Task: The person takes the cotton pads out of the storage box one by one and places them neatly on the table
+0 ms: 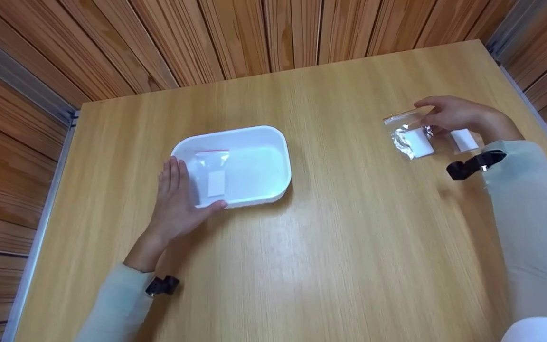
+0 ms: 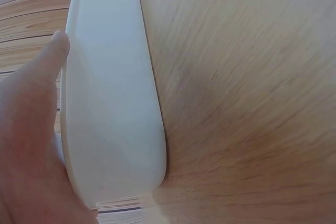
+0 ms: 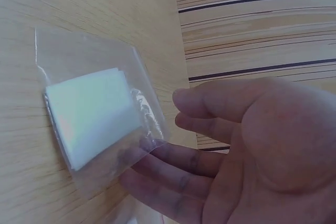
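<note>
Left hand (image 1: pixel 174 204), fingers straight, was rested on white plastic tray (image 1: pixel 257 164), toward left edge of desk (image 1: pixel 325 247); zip bag (image 1: pixel 215 176) inside. Near right edge, second bag (image 1: pixel 415 140) was touched by right hand (image 1: pixel 456 115), fingers half-curled, thumb apart; third bag (image 1: pixel 465 140) alongside.

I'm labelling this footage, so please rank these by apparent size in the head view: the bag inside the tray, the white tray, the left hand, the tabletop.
1. Tabletop
2. White tray
3. Left hand
4. Bag inside the tray
</note>
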Available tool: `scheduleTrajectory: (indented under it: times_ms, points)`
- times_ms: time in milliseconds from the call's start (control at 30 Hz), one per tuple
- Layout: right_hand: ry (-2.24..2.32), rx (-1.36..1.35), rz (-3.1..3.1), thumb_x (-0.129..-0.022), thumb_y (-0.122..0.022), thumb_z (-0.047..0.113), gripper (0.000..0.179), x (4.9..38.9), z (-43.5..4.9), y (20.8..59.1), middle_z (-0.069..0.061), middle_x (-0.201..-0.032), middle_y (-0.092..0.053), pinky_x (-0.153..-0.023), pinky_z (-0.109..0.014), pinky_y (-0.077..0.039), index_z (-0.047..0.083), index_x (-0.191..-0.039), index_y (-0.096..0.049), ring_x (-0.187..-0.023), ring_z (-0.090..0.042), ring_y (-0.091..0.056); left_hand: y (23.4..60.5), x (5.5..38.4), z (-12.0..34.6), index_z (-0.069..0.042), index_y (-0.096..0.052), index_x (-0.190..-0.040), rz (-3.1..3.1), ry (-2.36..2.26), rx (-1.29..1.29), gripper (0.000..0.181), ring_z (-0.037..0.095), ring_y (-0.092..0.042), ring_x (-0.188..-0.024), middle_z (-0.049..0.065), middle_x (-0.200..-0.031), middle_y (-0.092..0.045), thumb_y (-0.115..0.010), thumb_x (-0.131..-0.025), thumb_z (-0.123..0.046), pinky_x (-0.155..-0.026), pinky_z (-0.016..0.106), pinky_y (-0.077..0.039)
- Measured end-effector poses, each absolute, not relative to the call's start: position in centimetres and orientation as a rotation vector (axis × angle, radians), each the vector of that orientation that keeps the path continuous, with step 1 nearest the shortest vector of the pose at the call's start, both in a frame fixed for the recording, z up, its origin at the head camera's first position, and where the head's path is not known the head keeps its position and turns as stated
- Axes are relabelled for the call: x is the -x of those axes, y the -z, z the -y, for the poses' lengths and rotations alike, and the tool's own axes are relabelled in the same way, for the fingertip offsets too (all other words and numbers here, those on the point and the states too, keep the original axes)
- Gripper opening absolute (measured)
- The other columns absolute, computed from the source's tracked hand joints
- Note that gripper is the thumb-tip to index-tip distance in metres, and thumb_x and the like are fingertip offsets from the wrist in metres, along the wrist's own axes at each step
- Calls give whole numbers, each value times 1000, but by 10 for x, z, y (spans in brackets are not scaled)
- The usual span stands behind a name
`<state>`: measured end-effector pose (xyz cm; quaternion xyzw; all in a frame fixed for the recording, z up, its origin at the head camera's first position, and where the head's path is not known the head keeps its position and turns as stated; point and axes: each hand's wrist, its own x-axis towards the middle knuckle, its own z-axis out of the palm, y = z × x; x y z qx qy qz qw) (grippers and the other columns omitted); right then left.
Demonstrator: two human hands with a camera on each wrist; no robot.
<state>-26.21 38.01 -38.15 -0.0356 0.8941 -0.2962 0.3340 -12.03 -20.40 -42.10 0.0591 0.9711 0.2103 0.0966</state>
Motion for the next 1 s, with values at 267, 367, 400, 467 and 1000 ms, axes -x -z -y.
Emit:
scheduleTrajectory:
  times_ms: [267, 367, 400, 467, 1000]
  points:
    - [752, 99, -2339, -110, -41, 25, 62, 258, -384, 381, -37, -141, -40, -104, -63, -44, -2, -160, -15, -121, -51, -51, 422, 123, 203, 5, 12, -158, -2876, -634, -182, 135, 37, 19, -153, 21, -166, 21, -66, -81, -73, -122, 55, 10]
    - [755, 98, -2333, -110, -40, 22, 60, 258, -385, 380, -36, -139, -42, -102, -60, -46, -5, -158, -17, -119, -48, -51, 423, 123, 203, 5, 12, -158, -2876, -638, -181, 135, 37, 19, -153, 21, -166, 21, -67, -81, -72, -122, 55, 10]
    - [756, 100, -2333, -110, -40, 21, 59, 258, -385, 380, -36, -138, -43, -102, -59, -47, -5, -158, -18, -119, -47, -52, 423, 122, 203, 5, 12, -158, -2877, -635, -181, 135, 37, 19, -153, 21, -166, 21, -67, -81, -73, -122, 56, 10]
    - [755, 103, -2333, -110, -40, 22, 59, 257, -385, 378, -35, -137, -44, -102, -58, -48, -6, -157, -19, -119, -46, -51, 423, 122, 203, 5, 12, -158, -2879, -634, -181, 135, 37, 19, -153, 21, -166, 22, -67, -81, -73, -122, 57, 9]
    - [759, 173, -2427, -109, -41, 25, 57, 252, -378, 363, -33, -145, -40, -105, -65, -40, 1, -158, -25, -124, -49, -46, 425, 121, 203, 5, 12, -158, -2897, -600, -188, 135, 38, 17, -154, 23, -166, 21, -66, -81, -74, -122, 58, 6]
